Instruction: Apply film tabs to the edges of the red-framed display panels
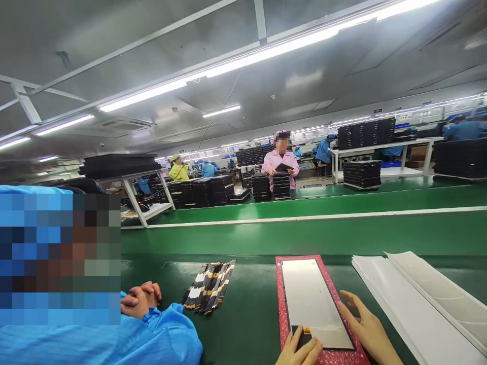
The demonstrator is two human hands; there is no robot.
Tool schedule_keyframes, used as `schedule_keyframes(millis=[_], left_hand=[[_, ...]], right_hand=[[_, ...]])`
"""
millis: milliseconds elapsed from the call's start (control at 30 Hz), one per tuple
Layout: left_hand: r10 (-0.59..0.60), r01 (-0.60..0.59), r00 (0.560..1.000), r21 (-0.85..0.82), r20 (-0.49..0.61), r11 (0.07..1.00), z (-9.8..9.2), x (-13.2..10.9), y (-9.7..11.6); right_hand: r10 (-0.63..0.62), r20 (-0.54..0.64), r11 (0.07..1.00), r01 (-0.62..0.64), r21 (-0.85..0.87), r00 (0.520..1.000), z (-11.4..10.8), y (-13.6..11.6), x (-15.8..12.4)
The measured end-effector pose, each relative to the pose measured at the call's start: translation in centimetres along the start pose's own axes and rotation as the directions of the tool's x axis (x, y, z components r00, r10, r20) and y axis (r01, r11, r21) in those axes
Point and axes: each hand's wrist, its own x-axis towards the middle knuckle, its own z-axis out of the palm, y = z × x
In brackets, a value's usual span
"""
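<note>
A rectangular glass display panel (314, 304), dark-edged, set flat on a pink foam pad (300, 257) atop a green conveyor belt (251, 324), directly ahead of the wearer. Left hand (299, 350) placed at the panel's near end, over a small black tab (302, 337), whether clamped on it not shown; right hand (365, 324) opened out beside the panel's right edge, well apart from the left. Just right of the pad, white folded sheets (422, 304) laid on the belt. Left of the pad, striped ribbon cables (208, 286) piled loose, near a co-worker's clasped hands (140, 299) and blue sleeve (152, 334). Across the belt, a dark panel held by a person in a pink smock (279, 165) above stacked black trays (281, 185), contents hidden. Farther right, more black trays (365, 133) stacked on a white desk (384, 146), a blue crate (391, 163) beneath, contents too small to tell.
</note>
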Motion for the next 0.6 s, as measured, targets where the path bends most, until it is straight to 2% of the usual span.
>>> schedule_keyframes(millis=[67, 133, 167, 233, 333, 433, 500, 600], left_hand=[[-0.045, 0.049, 0.997, -0.064, 0.065, 0.997, -1.1, 0.5, 0.9], [-0.134, 0.149, 0.987, -0.18, 0.091, 0.972, -4.5, 0.5, 1.7], [-0.182, 0.192, 0.981, -0.272, 0.063, 0.943, -7.1, 0.1, 2.0], [-0.303, 0.259, 0.953, -0.461, -0.022, 0.849, -13.4, -1.2, 1.7], [-0.398, 0.294, 0.909, -0.486, -0.124, 0.823, -23.3, -4.1, -1.0], [-0.472, 0.325, 0.858, -0.499, -0.201, 0.803, -31.1, -7.0, -4.6], [-0.514, 0.345, 0.823, -0.506, -0.243, 0.791, -34.5, -8.4, -6.5], [-0.565, 0.378, 0.778, -0.515, -0.274, 0.77, -36.8, -9.4, -8.0]], right_hand=[[-0.021, 0.039, 0.998, 0.023, -0.052, 0.999, 0.7, 0.0, 1.7], [-0.077, 0.099, 0.992, 0.086, -0.089, 0.992, 1.9, -0.3, 2.8], [-0.105, 0.118, 0.987, 0.118, -0.108, 0.987, 2.6, -0.5, 3.2], [-0.138, 0.149, 0.977, 0.159, -0.141, 0.979, 3.9, -1.2, 3.7], [-0.183, 0.203, 0.974, 0.206, -0.096, 0.962, 5.7, -2.7, 3.6], [-0.223, 0.268, 0.974, 0.225, 0.024, 0.937, 7.5, -4.4, 2.8], [-0.248, 0.323, 0.968, 0.219, 0.124, 0.913, 8.5, -5.3, 2.0], [-0.28, 0.429, 0.939, 0.153, 0.307, 0.859, 9.4, -6.2, 0.9]])
